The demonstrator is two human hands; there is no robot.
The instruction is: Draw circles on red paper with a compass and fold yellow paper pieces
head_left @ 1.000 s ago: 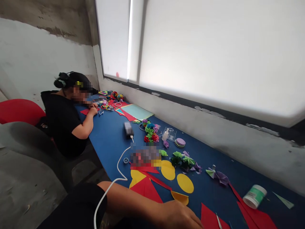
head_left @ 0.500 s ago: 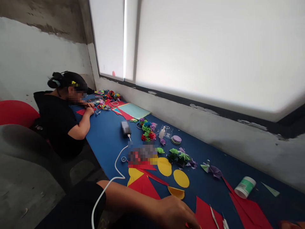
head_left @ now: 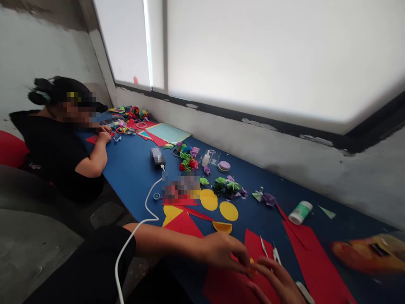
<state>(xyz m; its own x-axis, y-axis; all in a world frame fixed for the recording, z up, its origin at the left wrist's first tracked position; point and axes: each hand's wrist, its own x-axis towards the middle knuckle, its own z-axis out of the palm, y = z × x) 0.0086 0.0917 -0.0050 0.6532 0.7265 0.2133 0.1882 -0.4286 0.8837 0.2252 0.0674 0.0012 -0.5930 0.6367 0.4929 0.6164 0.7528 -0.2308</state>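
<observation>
My left hand (head_left: 223,253) reaches in over red paper at the table's near edge, its thumb and fingers pinched on a small orange-yellow piece (head_left: 252,261), mostly hidden by the fingers. My right hand (head_left: 278,280) comes from the lower right, and its fingertips meet the left ones at that same piece. Under both hands lies a red paper sheet (head_left: 221,283). Just beyond them are tweezers (head_left: 263,247) and a slim white-handled tool (head_left: 276,256). A folded yellow paper circle (head_left: 222,228) rests beyond my left hand.
Flat yellow circles (head_left: 228,211), paper flowers (head_left: 189,158), a glue bottle (head_left: 206,158) and a white-green tub (head_left: 300,212) lie along the blue table (head_left: 126,181). A white cable (head_left: 148,198) crosses my left arm. A yellow-orange packet (head_left: 368,253) sits right. Another person (head_left: 60,143) works at left.
My right hand has come in from the right edge to meet my left hand. The view has shifted right and down, bringing the yellow-orange packet into sight.
</observation>
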